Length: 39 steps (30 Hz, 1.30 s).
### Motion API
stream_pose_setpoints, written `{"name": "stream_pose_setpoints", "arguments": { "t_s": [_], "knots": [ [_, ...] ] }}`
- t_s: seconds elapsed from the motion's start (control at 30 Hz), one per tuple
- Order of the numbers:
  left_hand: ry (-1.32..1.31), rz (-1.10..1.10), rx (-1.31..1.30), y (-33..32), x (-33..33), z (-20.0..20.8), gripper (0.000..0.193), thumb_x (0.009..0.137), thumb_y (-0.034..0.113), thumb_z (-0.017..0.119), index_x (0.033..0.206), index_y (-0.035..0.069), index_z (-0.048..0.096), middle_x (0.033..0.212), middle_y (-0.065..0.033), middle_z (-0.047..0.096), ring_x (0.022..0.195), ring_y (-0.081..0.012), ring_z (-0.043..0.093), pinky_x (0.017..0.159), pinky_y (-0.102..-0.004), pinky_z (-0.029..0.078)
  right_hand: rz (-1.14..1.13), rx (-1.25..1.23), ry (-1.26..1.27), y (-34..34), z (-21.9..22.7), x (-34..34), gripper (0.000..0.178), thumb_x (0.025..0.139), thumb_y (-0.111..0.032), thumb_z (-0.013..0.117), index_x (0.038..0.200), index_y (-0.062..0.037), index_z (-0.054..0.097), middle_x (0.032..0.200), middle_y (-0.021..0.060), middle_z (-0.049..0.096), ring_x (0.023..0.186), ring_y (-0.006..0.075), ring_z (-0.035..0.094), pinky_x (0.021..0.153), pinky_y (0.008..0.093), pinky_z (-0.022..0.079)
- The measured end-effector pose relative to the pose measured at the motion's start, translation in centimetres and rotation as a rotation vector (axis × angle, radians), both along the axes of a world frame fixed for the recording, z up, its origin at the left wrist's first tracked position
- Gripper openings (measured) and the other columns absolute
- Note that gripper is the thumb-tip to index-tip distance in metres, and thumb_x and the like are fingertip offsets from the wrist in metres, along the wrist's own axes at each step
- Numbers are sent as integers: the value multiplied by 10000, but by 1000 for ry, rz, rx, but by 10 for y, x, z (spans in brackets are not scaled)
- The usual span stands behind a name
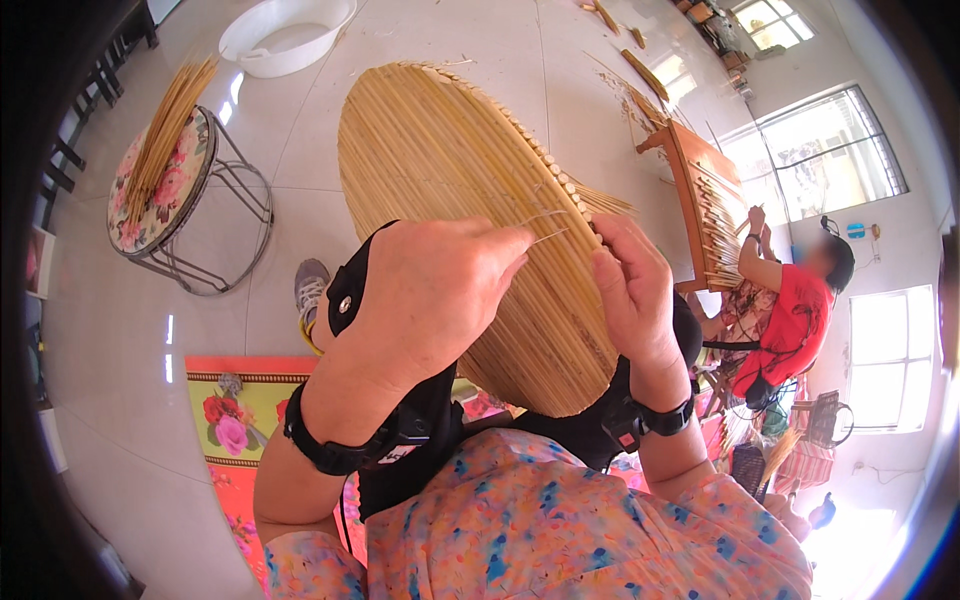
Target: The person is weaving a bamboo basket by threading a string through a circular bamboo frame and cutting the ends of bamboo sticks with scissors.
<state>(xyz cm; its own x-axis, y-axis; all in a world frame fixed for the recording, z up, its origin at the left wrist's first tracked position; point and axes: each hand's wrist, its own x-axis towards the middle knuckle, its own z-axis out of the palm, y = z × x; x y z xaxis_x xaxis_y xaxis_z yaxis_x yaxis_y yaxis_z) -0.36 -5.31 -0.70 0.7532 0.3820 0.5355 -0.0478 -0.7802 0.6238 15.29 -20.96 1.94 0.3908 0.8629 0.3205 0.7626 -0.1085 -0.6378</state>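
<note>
An oval panel of straw stalks (450, 170), laid side by side, rests tilted over my lap, its cut stalk ends forming a rim on the right. My left hand (420, 290) is closed above its middle, with thumb and forefinger pinching a thin pale strand (548, 216) that looks like thread. Two fine lines run from those fingertips toward the right rim. Gripping that rim is my right hand (637, 285), thumb on the upper face and fingers around the edge. Whether it also holds a stalk or thread cannot be made out.
On the left, a flowered round stool (200, 190) carries a bundle of stalks (170, 140). A white basin (285, 40) stands beyond it. At right, a person in red (790, 320) sits by a wooden table (690, 200) with stalks. A flowered mat (230, 410) lies below.
</note>
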Motion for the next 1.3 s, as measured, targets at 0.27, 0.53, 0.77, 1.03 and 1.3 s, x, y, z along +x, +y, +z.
{"name": "stream_pose_setpoints", "arguments": {
  "t_s": [0.27, 0.53, 0.77, 1.03, 1.3],
  "knots": [
    [-29, 33, -2, 2, 1, 1, 135, 800, 67, 730, 934, 53, 723, 716, -103, 661, 624, -280, 643, 536, -351, 487, -2, 20, 4, 1, -1, -2, 273, 947, -80, 559, 1179, 63, 579, 1078, 142, 615, 905, 186, 616, 706, 267, 543],
    [-1, 36, 50, 3, 0, 5, 121, 802, 65, 725, 922, 50, 717, 720, -98, 666, 622, -276, 646, 529, -348, 486, 1, -6, 11, 0, 1, -2, 269, 938, -68, 561, 1177, 55, 583, 1082, 132, 612, 906, 186, 614, 706, 267, 542],
    [0, 30, 69, 3, 0, 5, 117, 800, 62, 724, 916, 51, 715, 710, -90, 658, 612, -267, 641, 520, -347, 480, -4, -8, 6, 0, 1, -2, 277, 930, -63, 571, 1182, 49, 586, 1094, 137, 613, 923, 190, 623, 712, 269, 543],
    [-7, 29, 77, 3, -1, 6, 109, 800, 59, 725, 908, 51, 711, 697, -91, 648, 601, -266, 633, 510, -344, 472, 3, -8, -14, 0, 2, -2, 274, 926, -57, 571, 1178, 48, 587, 1095, 133, 614, 932, 189, 623, 719, 271, 543],
    [1, 30, 72, 1, -4, 9, 111, 802, 54, 722, 912, 50, 708, 699, -94, 650, 600, -269, 632, 506, -344, 471, 9, -3, -7, 0, 2, -3, 270, 915, -44, 575, 1169, 47, 592, 1111, 131, 617, 943, 193, 627, 721, 276, 541]
  ]
}}
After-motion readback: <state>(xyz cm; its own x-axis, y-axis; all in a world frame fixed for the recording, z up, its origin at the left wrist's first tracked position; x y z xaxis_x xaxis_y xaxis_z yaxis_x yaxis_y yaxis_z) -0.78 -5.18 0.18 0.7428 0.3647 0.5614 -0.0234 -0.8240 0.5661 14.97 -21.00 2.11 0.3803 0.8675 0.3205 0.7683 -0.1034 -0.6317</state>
